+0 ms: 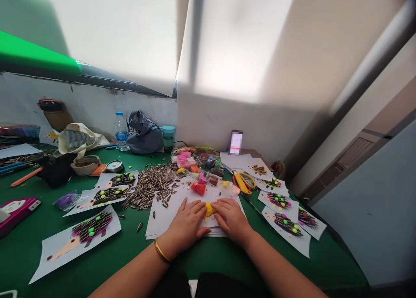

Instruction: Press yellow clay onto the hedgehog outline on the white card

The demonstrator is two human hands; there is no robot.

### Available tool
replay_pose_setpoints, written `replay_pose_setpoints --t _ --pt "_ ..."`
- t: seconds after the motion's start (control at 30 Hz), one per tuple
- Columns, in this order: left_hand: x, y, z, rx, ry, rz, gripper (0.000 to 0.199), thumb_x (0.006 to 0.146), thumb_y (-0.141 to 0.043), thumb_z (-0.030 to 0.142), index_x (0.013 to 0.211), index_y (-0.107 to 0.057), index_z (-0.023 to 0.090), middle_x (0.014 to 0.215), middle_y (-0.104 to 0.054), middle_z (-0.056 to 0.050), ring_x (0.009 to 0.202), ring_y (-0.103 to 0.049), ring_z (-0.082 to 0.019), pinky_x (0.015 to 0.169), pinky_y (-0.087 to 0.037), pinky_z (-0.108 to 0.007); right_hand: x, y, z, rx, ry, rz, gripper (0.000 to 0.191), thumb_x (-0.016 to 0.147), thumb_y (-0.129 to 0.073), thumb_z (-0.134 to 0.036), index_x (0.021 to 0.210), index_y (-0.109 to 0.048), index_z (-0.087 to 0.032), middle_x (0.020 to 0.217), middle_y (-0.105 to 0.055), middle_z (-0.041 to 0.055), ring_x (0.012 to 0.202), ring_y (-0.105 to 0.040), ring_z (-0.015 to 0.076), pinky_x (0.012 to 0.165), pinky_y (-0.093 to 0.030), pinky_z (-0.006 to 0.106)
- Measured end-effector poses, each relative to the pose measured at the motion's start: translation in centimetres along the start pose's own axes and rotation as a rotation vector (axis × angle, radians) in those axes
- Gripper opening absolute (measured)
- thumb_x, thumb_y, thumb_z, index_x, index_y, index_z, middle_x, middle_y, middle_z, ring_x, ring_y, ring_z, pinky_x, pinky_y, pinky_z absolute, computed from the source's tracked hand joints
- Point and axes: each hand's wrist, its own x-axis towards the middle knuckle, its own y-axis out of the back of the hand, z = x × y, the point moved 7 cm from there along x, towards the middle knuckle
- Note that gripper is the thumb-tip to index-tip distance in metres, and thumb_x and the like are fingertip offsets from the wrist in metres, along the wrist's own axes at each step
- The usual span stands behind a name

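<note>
"Where is the yellow lump (pixel 209 209) lying?"

"It's resting on the white paper stack (pixel 158 228), between the two hands. The left hand (pixel 189 222) is coming at it from one side, the right hand (pixel 232 218) from the other."

"Are they gripping it?"

"They're stretching their fingers out, close together, and the fingertips are touching the lump. I can't tell how hard they're pressing."

"What's surrounding the stack?"

"A green worktop (pixel 136 259) is carrying it. Striped seeds (pixel 146 185) are heaping up left of the stack and spilling onto it. A red lump (pixel 198 188) is sitting toward its far edge, and a yellow-handled tool (pixel 242 183) is lying just right of that edge. Seed-covered pictures (pixel 286 223) are spreading out on both sides of the stack."

"And the room?"

"Beyond the stack, a phone (pixel 236 143) is standing near a pale wall (pixel 204 124). Farther left, a water bottle (pixel 121 135) is standing beside a grey-blue bag (pixel 145 140)."
</note>
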Motion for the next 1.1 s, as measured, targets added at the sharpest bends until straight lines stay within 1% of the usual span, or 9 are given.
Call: replay_pose_setpoints --t 0.17,0.3,0.43,0.57,0.63,0.77,0.83,0.93,1.1 --pt "0.0 0.2 0.2 -0.014 -0.013 0.000 0.060 0.087 -0.059 0.049 0.140 -0.043 0.026 0.143 -0.051 -0.009 0.134 -0.042 -0.029 0.115 -0.017 -0.059 0.1 -0.1 0.1 0.000 -0.007 -0.006 0.027 0.092 -0.051 -0.026 0.112 -0.069 -0.027 0.113 -0.071 0.0036 0.112 -0.056 0.0249 0.101 -0.038 0.046" --pt "0.1 0.1 0.7 -0.022 -0.061 -0.029 0.061 0.087 -0.058 0.052 0.141 -0.042 0.031 0.143 -0.051 -0.006 0.136 -0.039 -0.031 0.116 -0.011 -0.060 0.2 -0.3 -0.2 -0.010 -0.023 -0.042 0.028 0.091 -0.051 -0.025 0.113 -0.069 -0.027 0.113 -0.071 0.0038 0.107 -0.058 0.0241 0.098 -0.039 0.045" --pt "0.1 0.1 0.9 -0.017 -0.068 -0.027 0.060 0.086 -0.059 0.051 0.141 -0.042 0.031 0.141 -0.053 -0.007 0.137 -0.038 -0.031 0.116 -0.006 -0.062 0.3 -0.1 -0.4 -0.003 -0.027 -0.051 0.028 0.090 -0.053 -0.024 0.112 -0.069 -0.027 0.113 -0.071 0.0035 0.108 -0.058 0.0237 0.099 -0.038 0.045" --pt "0.1 0.4 0.9 -0.050 -0.064 -0.005 0.065 0.087 -0.059 0.049 0.144 -0.037 0.027 0.144 -0.050 -0.009 0.136 -0.041 -0.028 0.117 -0.013 -0.059 0.3 0.2 -0.2 0.069 -0.029 -0.056 0.031 0.091 -0.050 -0.024 0.118 -0.065 -0.026 0.113 -0.071 0.0043 0.103 -0.062 0.0217 0.094 -0.041 0.041" --pt "0.2 0.8 0.6 -0.068 -0.041 0.031 0.060 0.089 -0.056 0.047 0.142 -0.038 0.025 0.145 -0.048 -0.010 0.134 -0.043 -0.027 0.117 -0.018 -0.056 0.3 0.3 -0.2 0.065 -0.018 -0.052 0.032 0.092 -0.048 -0.024 0.119 -0.065 -0.025 0.116 -0.070 0.0050 0.103 -0.062 0.0217 0.093 -0.042 0.040" --pt "0.5 1.0 -1.0 -0.067 0.077 0.104 0.045 0.095 -0.047 0.043 0.133 -0.050 0.020 0.138 -0.055 -0.011 0.130 -0.049 -0.025 0.115 -0.024 -0.054 0.2 0.2 -0.5 -0.023 0.012 -0.051 0.030 0.093 -0.050 -0.031 0.117 -0.067 -0.026 0.123 -0.067 0.0063 0.105 -0.061 0.0234 0.095 -0.041 0.043" --pt "0.5 0.8 -2.0 -0.048 0.141 0.115 0.042 0.095 -0.046 0.039 0.132 -0.050 0.019 0.138 -0.056 -0.012 0.129 -0.049 -0.025 0.114 -0.027 -0.052 0.2 -0.1 -0.8 -0.045 0.035 -0.081 0.033 0.093 -0.052 -0.036 0.122 -0.064 -0.026 0.127 -0.065 0.0068 0.114 -0.058 0.0257 0.099 -0.040 0.045" --pt "0.3 0.1 -3.0 -0.035 0.190 0.070 0.051 0.091 -0.053 0.039 0.137 -0.046 0.018 0.141 -0.052 -0.013 0.130 -0.048 -0.027 0.113 -0.029 -0.051 0.2 -0.7 -1.3 -0.035 0.057 -0.159 0.041 0.094 -0.051 -0.041 0.131 -0.058 -0.025 0.133 -0.060 0.0071 0.128 -0.049 0.0267 0.107 -0.033 0.048" --pt "0.1 -0.2 -3.1 -0.039 0.187 0.000 0.059 0.088 -0.057 0.044 0.139 -0.042 0.020 0.141 -0.052 -0.013 0.131 -0.047 -0.028 0.114 -0.026 -0.052 0.3 -1.0 -1.1 -0.012 0.013 -0.236 0.041 0.096 -0.045 -0.042 0.134 -0.055 -0.027 0.135 -0.059 0.0070 0.131 -0.048 0.0247 0.111 -0.028 0.050"
